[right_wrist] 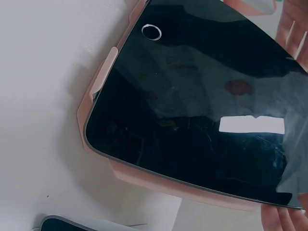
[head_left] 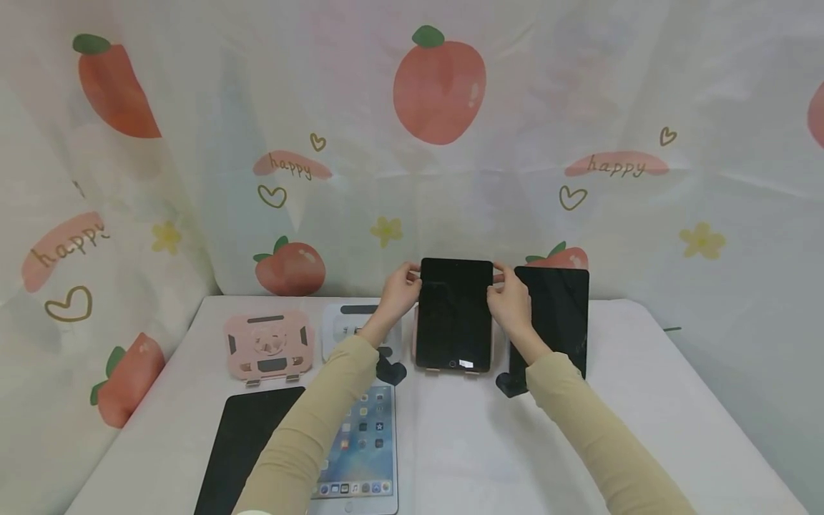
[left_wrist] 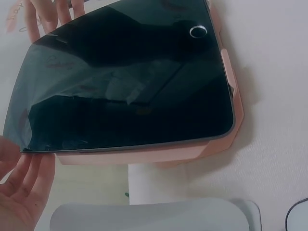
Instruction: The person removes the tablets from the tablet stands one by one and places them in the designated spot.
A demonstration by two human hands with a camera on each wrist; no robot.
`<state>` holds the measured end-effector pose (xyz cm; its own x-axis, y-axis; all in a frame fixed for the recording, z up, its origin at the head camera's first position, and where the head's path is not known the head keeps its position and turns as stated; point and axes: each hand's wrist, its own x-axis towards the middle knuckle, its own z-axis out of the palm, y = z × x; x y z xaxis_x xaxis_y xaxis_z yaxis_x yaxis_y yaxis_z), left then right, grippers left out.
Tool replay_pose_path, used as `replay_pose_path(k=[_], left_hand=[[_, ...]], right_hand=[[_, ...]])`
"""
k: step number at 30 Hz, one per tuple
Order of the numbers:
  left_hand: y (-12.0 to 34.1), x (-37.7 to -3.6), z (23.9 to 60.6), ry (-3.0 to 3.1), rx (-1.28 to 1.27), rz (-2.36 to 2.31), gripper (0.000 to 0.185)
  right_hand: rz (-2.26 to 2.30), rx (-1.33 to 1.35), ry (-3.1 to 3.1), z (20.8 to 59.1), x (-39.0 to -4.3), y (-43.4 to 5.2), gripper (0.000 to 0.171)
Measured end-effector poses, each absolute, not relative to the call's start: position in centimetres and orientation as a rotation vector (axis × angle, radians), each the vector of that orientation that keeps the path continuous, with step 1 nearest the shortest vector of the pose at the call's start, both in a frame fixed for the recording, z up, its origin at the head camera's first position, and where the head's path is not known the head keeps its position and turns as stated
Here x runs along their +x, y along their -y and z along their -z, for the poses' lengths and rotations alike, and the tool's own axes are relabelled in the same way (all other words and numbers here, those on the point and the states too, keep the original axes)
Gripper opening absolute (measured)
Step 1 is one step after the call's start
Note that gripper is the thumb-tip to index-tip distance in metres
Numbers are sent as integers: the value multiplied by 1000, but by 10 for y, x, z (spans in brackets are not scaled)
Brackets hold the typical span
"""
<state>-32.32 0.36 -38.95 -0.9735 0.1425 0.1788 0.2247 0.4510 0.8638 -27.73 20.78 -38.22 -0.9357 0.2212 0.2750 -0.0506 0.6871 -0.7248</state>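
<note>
A dark-screened tablet (head_left: 454,315) is stood upright on a pink stand (left_wrist: 159,155) near the back of the white counter (head_left: 463,443), its home button at the lower edge and its bottom caught by the stand's small lip. The tablet is held at its two upper corners: the left hand (head_left: 399,290) is curled round the top left corner, and the right hand (head_left: 510,299) is curled round the top right corner, fingers pinching the edges. In the wrist views the black glass is seen lying flush against the pink backing, with fingertips (left_wrist: 29,168) touching its edge.

Just beside the right hand, a second dark tablet (head_left: 552,322) is propped upright, partly hidden behind the right wrist. To the left, a white stand (head_left: 350,325) is partly covered by the left forearm, and an empty pink stand (head_left: 269,345) is set further left. Nearer the person, a lit tablet showing app icons (head_left: 362,450) lies flat under the left sleeve, with a black tablet (head_left: 241,447) flat beside it. A curtain printed with peaches (head_left: 438,86) is hung behind the counter.
</note>
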Motion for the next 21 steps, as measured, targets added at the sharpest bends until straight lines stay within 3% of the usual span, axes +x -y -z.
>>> replay_pose_path(k=[21], left_hand=[[-6,-322,391,2531,-243,1736,27]], right_hand=[[-1159,-128,2527,381,-276,-210,47]])
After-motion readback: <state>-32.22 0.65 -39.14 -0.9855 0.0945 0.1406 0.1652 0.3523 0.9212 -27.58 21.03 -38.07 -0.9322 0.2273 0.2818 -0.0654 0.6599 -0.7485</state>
